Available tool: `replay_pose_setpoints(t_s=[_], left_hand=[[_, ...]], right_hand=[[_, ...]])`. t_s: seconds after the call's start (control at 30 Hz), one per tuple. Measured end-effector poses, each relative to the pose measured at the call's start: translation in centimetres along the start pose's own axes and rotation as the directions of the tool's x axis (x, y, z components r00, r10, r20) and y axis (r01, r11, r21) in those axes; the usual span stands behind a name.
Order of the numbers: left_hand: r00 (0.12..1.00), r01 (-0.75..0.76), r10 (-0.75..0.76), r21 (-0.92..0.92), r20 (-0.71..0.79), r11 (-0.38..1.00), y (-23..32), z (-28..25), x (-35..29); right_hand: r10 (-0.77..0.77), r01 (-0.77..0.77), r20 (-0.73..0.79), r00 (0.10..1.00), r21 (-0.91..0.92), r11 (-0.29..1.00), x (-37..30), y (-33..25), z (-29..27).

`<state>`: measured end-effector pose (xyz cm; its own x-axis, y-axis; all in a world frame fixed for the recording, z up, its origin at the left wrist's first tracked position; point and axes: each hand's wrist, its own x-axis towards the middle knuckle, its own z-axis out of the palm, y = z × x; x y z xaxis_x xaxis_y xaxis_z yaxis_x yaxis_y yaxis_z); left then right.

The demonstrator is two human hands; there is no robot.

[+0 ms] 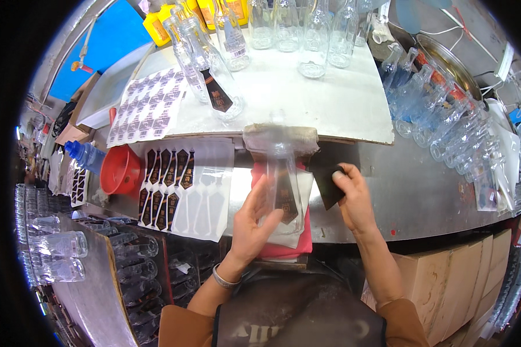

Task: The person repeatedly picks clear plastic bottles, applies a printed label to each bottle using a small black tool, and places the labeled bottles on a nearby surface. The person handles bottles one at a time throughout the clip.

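Note:
In front of me a clear glass bottle lies with its neck pointing away, resting on a pink cloth with white paper under it. A dark tie-shaped label is on the bottle. My left hand is closed on the bottle's left side, thumb over the lower body. My right hand pinches a thin dark flat piece, like a scraper, just right of the bottle and apart from it. A rolled pale cloth lies beneath the bottle's neck, which is blurred.
Left of the bottle lies a partly used sheet of tie-shaped labels, by a red bowl. On the white raised board stand several glass bottles and a labelled bottle. More bottles lie at right, above cardboard boxes.

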<state>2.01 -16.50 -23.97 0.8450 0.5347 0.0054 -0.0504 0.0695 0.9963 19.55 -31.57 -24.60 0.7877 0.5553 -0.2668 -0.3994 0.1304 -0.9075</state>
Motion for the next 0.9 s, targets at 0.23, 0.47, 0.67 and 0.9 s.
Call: replay_pose_setpoints(t_s=[0.23, 0.47, 0.67, 0.9], left_hand=[[0.999, -0.036, 0.037, 0.064, -0.017, 0.997, -0.1, 0.5, 0.1], [0.999, -0.039, 0.04, 0.039, -0.025, 0.998, -0.2, 0.3, -0.1], [0.995, 0.029, -0.034, -0.058, -0.091, 0.998, 0.4, -2.9, 0.0], [0.926, 0.373, -0.369, 0.043, -0.081, 0.927, 4.3, 0.1, 7.3]], right_hand=[[-0.549, 0.717, 0.499, 0.67, -0.628, 0.304, 3.4, -8.3, 6.3], [-0.606, 0.862, 0.642, 0.47, -0.48, 0.16, 2.9, -8.6, 7.5], [-0.364, 0.924, 0.856, 0.367, -0.289, 0.252, -6.2, -4.4, 5.1], [-0.721, 0.811, 0.488, 0.493, -0.558, 0.177, 1.7, -7.6, 5.2]])
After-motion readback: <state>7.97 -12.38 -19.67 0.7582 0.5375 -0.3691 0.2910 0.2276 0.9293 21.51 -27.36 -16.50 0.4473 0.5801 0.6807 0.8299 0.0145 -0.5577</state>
